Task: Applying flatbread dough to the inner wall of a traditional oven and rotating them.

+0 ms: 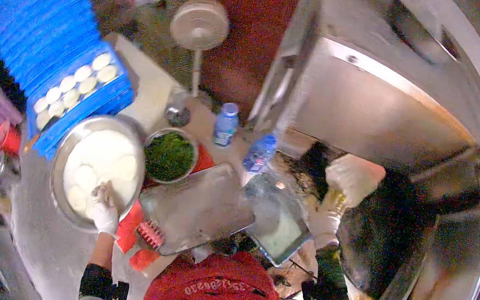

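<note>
My left hand, in a white glove, reaches into a large steel bowl. Its fingertips touch the round white dough pieces in the bowl, which lie in something white, perhaps flour. Whether the fingers grip one, I cannot tell. On the right, my right hand is stretched over the dark opening of a metal-clad oven. It holds a pale, flat, dough-like piece, blurred, which hides part of the fingers.
A blue crate holds rows of dough rounds. Chopped greens fill a round container. Near me lie a metal tray, a pink-red spiked tool and a shallow pan. Two plastic bottles and a fan stand beyond.
</note>
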Action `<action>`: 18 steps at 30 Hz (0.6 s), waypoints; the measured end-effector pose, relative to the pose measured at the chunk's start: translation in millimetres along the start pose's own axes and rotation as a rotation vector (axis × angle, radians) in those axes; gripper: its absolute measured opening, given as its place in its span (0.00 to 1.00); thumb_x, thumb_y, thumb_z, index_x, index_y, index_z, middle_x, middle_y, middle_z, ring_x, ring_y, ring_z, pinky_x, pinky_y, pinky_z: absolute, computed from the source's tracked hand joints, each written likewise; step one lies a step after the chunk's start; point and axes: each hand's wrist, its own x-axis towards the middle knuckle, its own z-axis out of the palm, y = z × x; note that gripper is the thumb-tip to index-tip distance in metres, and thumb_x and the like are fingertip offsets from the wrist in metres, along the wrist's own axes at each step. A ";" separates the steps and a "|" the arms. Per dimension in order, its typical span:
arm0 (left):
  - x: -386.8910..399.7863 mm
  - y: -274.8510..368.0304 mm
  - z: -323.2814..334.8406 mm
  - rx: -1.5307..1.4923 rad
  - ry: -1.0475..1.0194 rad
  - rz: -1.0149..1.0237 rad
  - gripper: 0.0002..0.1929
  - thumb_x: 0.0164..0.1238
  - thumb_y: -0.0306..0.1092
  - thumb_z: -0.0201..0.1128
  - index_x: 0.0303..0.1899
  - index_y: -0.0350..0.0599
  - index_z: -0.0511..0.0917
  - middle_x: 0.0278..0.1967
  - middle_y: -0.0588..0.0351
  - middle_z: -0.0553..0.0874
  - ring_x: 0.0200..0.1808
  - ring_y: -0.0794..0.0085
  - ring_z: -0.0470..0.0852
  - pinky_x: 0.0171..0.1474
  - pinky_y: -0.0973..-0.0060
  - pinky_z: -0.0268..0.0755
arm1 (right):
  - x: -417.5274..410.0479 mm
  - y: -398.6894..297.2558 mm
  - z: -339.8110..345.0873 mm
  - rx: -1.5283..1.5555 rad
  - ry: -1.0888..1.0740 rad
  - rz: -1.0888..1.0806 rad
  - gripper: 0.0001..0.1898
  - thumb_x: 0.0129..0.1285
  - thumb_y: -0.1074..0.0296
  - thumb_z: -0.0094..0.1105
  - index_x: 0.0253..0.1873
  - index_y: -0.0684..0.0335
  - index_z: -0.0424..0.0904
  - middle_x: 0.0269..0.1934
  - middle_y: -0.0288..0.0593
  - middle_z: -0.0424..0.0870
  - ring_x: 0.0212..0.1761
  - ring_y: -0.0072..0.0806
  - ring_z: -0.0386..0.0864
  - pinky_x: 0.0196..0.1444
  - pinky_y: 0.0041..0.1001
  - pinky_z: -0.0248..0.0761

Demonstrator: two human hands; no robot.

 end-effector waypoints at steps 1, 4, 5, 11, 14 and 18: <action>0.4 -7.6 -4.1 0.167 -0.086 0.097 0.26 0.57 0.21 0.52 0.61 0.44 0.70 0.58 0.44 0.75 0.62 0.52 0.70 0.63 0.62 0.63 | 0.5 2.0 12.7 -0.040 0.199 -0.096 0.42 0.62 0.45 0.51 0.71 0.70 0.47 0.72 0.61 0.47 0.74 0.55 0.42 0.73 0.47 0.34; 5.8 -5.7 16.9 0.281 0.087 0.224 0.21 0.58 0.24 0.53 0.55 0.49 0.76 0.52 0.45 0.79 0.57 0.51 0.74 0.60 0.60 0.66 | 11.0 -52.7 -0.8 0.298 0.369 -0.507 0.27 0.62 0.59 0.55 0.63 0.66 0.65 0.60 0.62 0.69 0.58 0.53 0.70 0.58 0.42 0.65; 6.8 -10.0 19.3 0.271 0.150 0.261 0.21 0.57 0.25 0.54 0.54 0.49 0.76 0.50 0.45 0.81 0.56 0.51 0.75 0.60 0.60 0.67 | -2.0 -95.2 -9.4 0.498 0.240 -0.531 0.19 0.63 0.64 0.53 0.57 0.63 0.73 0.50 0.57 0.77 0.48 0.47 0.76 0.49 0.39 0.71; -0.3 14.5 7.8 0.288 0.198 0.160 0.21 0.56 0.26 0.55 0.55 0.49 0.76 0.51 0.45 0.79 0.54 0.52 0.76 0.57 0.61 0.69 | -30.1 -283.6 42.2 0.301 -0.193 -1.225 0.26 0.65 0.57 0.46 0.64 0.67 0.64 0.60 0.52 0.72 0.57 0.41 0.74 0.61 0.36 0.64; -2.1 23.0 5.1 0.240 0.192 0.069 0.23 0.57 0.27 0.56 0.57 0.52 0.74 0.54 0.45 0.77 0.53 0.54 0.77 0.55 0.62 0.71 | -25.1 -338.0 95.0 -0.089 -0.318 -1.008 0.27 0.61 0.53 0.51 0.60 0.65 0.70 0.53 0.53 0.77 0.51 0.45 0.77 0.55 0.38 0.69; -2.2 26.1 7.1 0.259 0.135 -0.014 0.24 0.59 0.30 0.55 0.59 0.58 0.72 0.55 0.45 0.75 0.53 0.54 0.77 0.53 0.61 0.73 | 15.7 -373.0 151.5 0.251 -0.622 -1.052 0.24 0.62 0.55 0.51 0.59 0.64 0.70 0.40 0.52 0.83 0.40 0.48 0.81 0.44 0.39 0.73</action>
